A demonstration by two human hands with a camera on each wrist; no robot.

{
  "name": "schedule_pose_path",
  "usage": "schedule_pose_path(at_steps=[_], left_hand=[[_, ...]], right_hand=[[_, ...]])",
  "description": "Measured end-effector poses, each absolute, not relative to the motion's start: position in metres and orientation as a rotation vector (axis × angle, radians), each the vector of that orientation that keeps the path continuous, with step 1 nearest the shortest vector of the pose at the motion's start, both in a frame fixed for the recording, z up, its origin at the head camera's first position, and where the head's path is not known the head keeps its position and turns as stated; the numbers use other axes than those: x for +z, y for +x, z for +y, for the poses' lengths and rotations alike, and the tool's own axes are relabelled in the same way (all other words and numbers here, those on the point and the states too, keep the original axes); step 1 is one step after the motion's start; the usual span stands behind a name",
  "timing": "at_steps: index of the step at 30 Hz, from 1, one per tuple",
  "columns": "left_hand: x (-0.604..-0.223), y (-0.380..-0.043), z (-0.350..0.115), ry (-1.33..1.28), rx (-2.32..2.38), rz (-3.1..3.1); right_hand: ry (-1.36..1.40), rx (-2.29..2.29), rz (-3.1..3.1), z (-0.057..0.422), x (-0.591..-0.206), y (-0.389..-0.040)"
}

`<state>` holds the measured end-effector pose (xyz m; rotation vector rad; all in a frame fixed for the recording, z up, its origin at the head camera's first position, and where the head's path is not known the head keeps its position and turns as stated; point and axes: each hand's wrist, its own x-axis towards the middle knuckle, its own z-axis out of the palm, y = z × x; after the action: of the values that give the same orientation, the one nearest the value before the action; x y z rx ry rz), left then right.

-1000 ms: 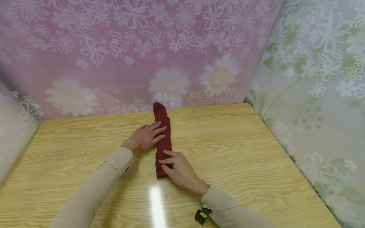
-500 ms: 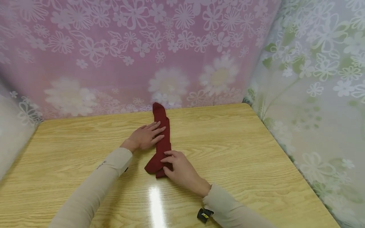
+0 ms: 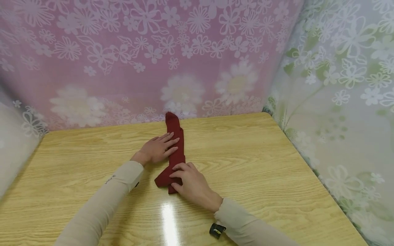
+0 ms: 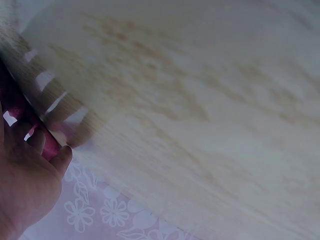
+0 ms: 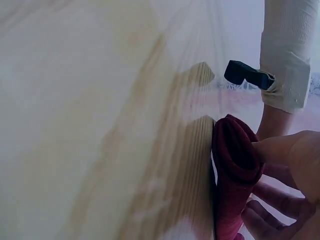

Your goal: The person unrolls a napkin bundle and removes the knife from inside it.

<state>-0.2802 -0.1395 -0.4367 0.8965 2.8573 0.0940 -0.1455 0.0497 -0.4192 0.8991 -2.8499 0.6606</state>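
A dark red cloth, folded into a long narrow strip [image 3: 176,157], lies lengthwise on the wooden table in the head view, its far tip at the back edge. My left hand [image 3: 156,149] rests flat across its middle with fingers spread. At the near end, the bent fingers and thumb of my right hand [image 3: 194,187] pinch the cloth, where a flap [image 3: 162,178] points left. The right wrist view shows that end as layered cloth [image 5: 234,167] curled over on itself, with the thumb against the fold. In the left wrist view only a strip of red [image 4: 12,100] shows beside the hand.
The wood-grain table [image 3: 246,164] spreads out around the cloth. Behind it hangs a pink flowered curtain [image 3: 129,75], and a pale flowered one [image 3: 332,102] borders the right side. A black wrist device [image 3: 217,230] sits below the right sleeve.
The near end of the cloth has been turned so a flap sticks out to the left. My right hand has shifted slightly left with it; my left hand has stayed in place.
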Motion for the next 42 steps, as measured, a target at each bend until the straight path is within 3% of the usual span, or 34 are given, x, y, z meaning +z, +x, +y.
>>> schedule_pose_path(at_steps=[42], left_hand=[[-0.435, -0.278, -0.138, 0.889, 0.171, 2.829]], right_hand=[[0.706, 1.153, -2.757, 0.091, -0.415, -0.142]])
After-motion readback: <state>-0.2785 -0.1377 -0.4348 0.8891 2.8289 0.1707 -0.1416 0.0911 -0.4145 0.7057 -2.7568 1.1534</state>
